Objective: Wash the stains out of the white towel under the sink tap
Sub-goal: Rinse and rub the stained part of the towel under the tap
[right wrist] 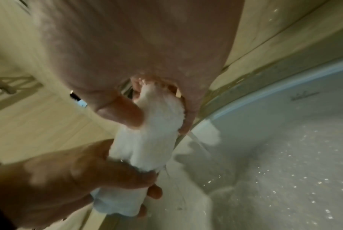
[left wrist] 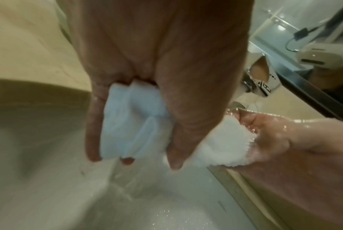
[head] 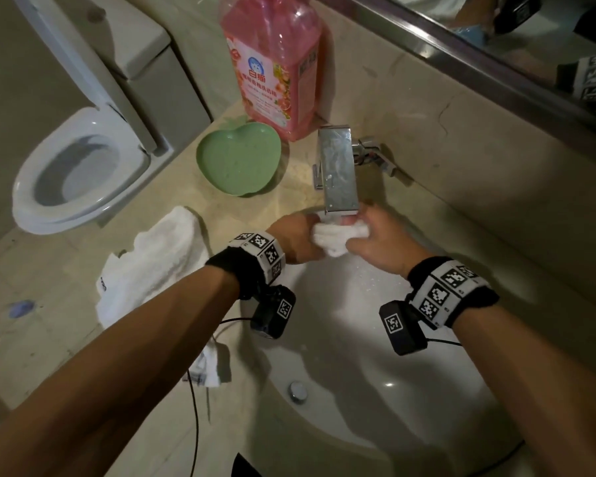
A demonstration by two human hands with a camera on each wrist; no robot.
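Currently the risk picture, big to small. Sink basin (head: 375,390) sits at the counter (head: 461,173) front edge; wet droplets all over its wall, so splash over the rim onto the counter is the first likely failure if the flow hits the bunched cloth hard. Second towel (head: 159,256) lies on the counter left of the basin, part hanging over the front edge; runoff could soak it or a forearm could drag it off. Tap (head: 338,173) spout is just above both hands. White towel (head: 334,239) is bunched directly under the spout, over the basin. Left hand (left wrist: 157,77) fingers curled tight round one end, right hand (right wrist: 137,70) pinching the other end, wet. Tight wad means water may not reach inner folds, stains stay. No stains visible now. Wrist cameras and cables near water: possible wetting.
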